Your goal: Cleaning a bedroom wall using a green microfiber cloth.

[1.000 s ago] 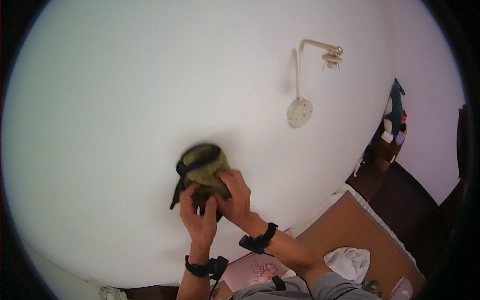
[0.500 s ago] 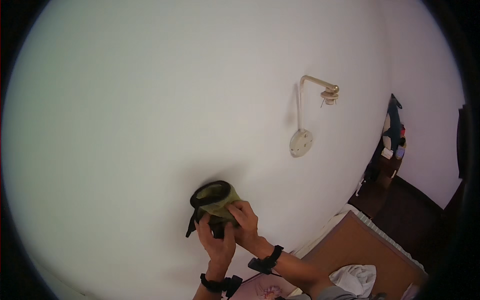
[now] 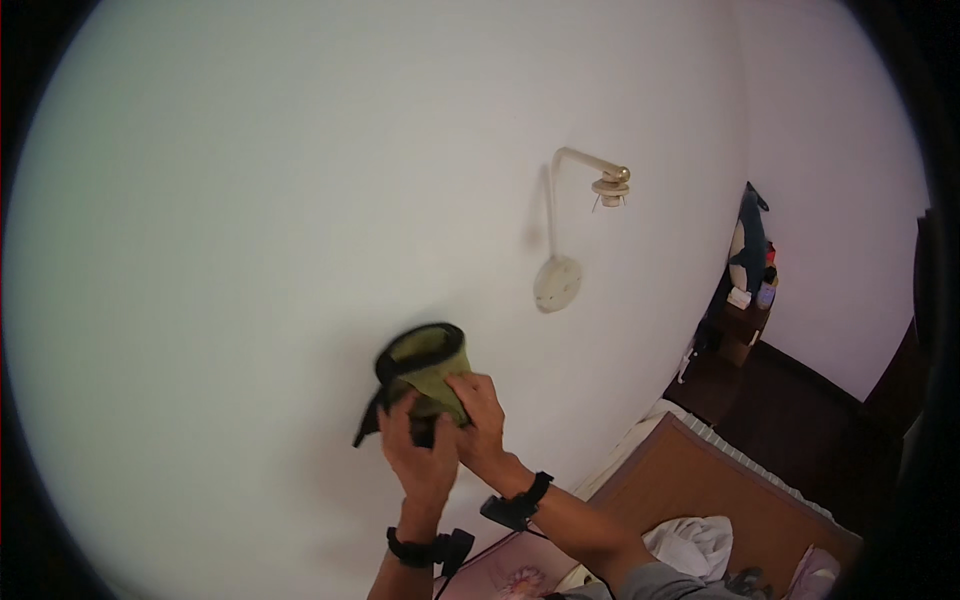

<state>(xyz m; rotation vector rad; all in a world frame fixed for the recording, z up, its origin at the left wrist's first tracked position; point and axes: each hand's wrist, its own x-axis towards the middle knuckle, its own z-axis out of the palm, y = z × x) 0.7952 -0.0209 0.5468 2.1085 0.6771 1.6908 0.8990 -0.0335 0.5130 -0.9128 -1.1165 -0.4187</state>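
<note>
Left hand (image 3: 418, 462) and right hand (image 3: 478, 428), both closed on green pouch (image 3: 428, 370), holding it up before white wall (image 3: 250, 220), left of and below wall lamp (image 3: 590, 185). Since a second ago: pouch staying gripped, fingers working lower end.

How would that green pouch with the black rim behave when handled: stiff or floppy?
Probably floppy: the green pouch creases where the right hand and left hand squeeze it. Its black rim stays rounded, so likely stiffer. It seems light and unlikely to break.
</note>
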